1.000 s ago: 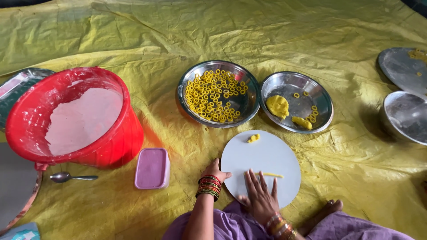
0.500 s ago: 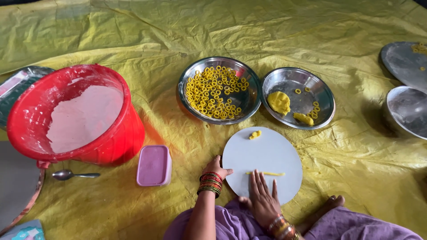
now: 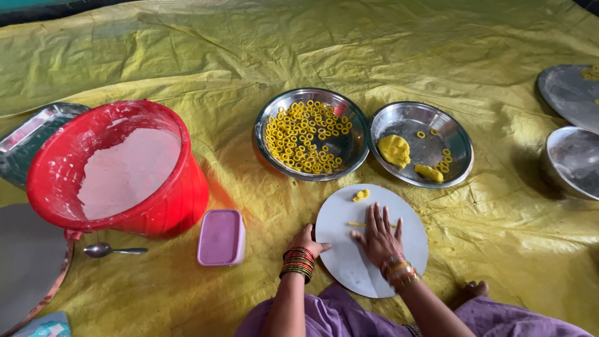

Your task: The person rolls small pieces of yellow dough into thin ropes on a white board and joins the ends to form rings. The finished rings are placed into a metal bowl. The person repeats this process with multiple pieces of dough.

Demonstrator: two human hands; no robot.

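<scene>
A round white board [image 3: 399, 206] lies on the yellow sheet in front of me. My right hand [image 3: 377, 234] lies flat on it, fingers spread, over a thin yellow dough strip [image 3: 357, 224]. A small lump of yellow dough [image 3: 360, 195] sits near the board's far edge. My left hand [image 3: 306, 240] rests at the board's left rim, fingers curled against it. Both wrists carry bangles.
Beyond the board stand a steel bowl [image 3: 268, 125] full of yellow dough rings and a steel plate [image 3: 418, 118] with dough lumps and a few rings. A red tub [image 3: 175, 200] of white flour, a pink box [image 3: 221, 237] and a spoon [image 3: 112, 251] lie left. More steel dishes [image 3: 571, 159] lie right.
My right hand has slid forward over the dough strip on the board, covering more of it. The left hand stays at the board's rim.
</scene>
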